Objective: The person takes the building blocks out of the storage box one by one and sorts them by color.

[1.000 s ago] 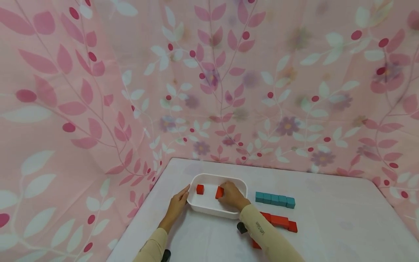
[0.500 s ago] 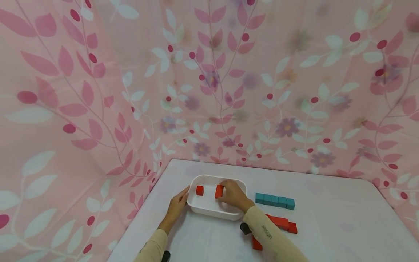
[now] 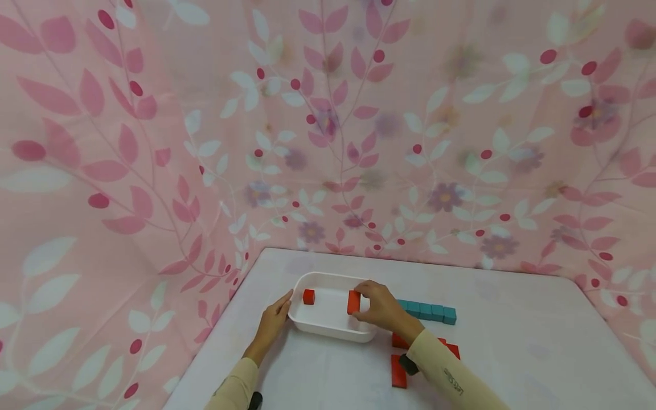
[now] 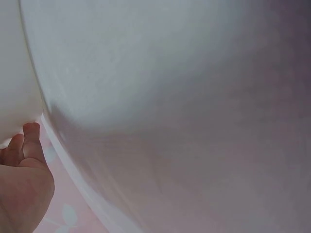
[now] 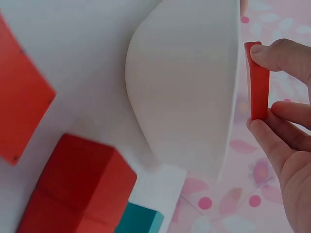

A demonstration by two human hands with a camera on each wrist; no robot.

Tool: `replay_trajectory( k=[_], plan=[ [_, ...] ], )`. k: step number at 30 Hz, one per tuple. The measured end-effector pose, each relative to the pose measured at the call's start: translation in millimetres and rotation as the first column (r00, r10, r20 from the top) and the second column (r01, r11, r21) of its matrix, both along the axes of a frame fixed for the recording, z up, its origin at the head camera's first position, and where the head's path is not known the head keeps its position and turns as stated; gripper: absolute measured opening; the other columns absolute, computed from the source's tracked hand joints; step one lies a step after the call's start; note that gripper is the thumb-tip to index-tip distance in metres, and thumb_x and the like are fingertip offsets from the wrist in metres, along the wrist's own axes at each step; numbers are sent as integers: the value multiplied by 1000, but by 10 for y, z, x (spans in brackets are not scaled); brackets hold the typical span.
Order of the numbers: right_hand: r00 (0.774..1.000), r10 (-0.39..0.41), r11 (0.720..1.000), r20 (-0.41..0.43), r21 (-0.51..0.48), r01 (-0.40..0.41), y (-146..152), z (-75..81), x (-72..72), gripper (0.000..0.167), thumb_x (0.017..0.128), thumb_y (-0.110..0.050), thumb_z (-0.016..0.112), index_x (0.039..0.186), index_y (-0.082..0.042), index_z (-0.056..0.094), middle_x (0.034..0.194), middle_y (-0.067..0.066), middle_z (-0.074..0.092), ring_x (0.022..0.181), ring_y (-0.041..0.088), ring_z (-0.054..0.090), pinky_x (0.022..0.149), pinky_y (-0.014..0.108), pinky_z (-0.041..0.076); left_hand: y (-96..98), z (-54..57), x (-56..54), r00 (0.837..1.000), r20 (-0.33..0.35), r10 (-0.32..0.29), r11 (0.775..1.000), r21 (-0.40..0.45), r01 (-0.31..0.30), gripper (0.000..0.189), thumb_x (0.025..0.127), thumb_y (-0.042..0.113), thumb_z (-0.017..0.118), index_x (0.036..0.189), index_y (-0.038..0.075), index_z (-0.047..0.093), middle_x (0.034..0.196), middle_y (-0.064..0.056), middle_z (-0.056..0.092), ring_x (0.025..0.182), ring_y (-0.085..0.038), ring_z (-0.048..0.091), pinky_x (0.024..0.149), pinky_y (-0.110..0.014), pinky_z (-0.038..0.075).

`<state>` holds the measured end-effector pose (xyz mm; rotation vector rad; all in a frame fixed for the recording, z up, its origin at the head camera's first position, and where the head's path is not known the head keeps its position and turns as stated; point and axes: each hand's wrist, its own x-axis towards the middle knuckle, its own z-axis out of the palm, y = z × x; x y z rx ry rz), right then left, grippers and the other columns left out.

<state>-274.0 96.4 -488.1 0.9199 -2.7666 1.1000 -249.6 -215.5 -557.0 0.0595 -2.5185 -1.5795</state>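
Note:
In the head view a white tray (image 3: 328,331) sits on the table, with a red cube (image 3: 308,296) inside at its left end. My left hand (image 3: 271,324) rests against the tray's left end, fingers fairly straight. The left wrist view shows fingertips (image 4: 31,127) touching the tray's outer wall (image 4: 17,73). Over the tray's right part, my right hand (image 3: 384,310) pinches a red rectangular block (image 3: 354,302) by its two ends. In the right wrist view that block (image 5: 259,87) is between thumb and fingertips, beyond the tray's rim.
Right of the tray lies a row of teal cubes (image 3: 425,311), partly behind my right hand. Several red blocks (image 3: 398,373) lie nearer, some hidden by my right sleeve (image 3: 446,364). A pink floral curtain (image 3: 338,142) hangs behind and left of the table (image 3: 528,330).
My right hand has lifted the red block off the tray's floor and moved it right. My left hand has stayed at the tray's left end.

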Motion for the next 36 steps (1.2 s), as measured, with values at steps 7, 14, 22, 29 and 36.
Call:
replay_trajectory(
  k=[7, 14, 22, 29, 36],
  plan=[
    [999, -22, 999, -41, -35, 21, 272, 125, 263, 59, 75, -27, 86, 124, -3, 65, 120, 5, 63, 104, 27, 62, 84, 40, 58, -1, 7, 4, 1000, 3, 0, 1000, -14, 0, 39, 103, 20, 50, 142, 13, 53, 143, -12, 49, 131, -32, 46, 98, -43, 48],
    [997, -72, 997, -20, -33, 72, 608, 139, 477, 58, 75, -29, 86, 125, -7, 65, 119, -1, 62, 105, 20, 62, 85, 39, 58, -4, 22, -11, 1000, 4, 1, 1000, 5, -1, 39, 103, 21, 50, 142, 15, 53, 144, -9, 49, 134, -30, 43, 102, -44, 44],
    [994, -104, 994, 29, -7, 105, 1010, 33, 692, 56, 72, -30, 87, 121, -10, 67, 115, -2, 63, 104, 24, 63, 81, 38, 59, 2, 25, -19, 1000, -3, -11, 1000, -1, 11, 39, 103, 19, 50, 142, 13, 52, 144, -10, 48, 134, -31, 43, 102, -44, 45],
    [989, -128, 992, 78, 29, 126, 1196, -87, 854, 55, 70, -26, 89, 118, -12, 69, 115, -4, 65, 105, 19, 61, 82, 34, 59, -3, 52, -5, 1000, -8, -9, 1000, 13, 9, 39, 103, 17, 51, 141, 11, 53, 143, -13, 49, 132, -32, 46, 100, -45, 46],
    [977, -131, 991, 168, 57, 123, 1219, -276, 992, 60, 70, -33, 88, 120, -7, 69, 115, 1, 67, 103, 22, 61, 80, 38, 59, -18, -15, -6, 999, 36, -14, 1000, 2, 14, 40, 104, 21, 49, 143, 14, 50, 146, -12, 47, 133, -33, 44, 100, -45, 46]
  ],
)
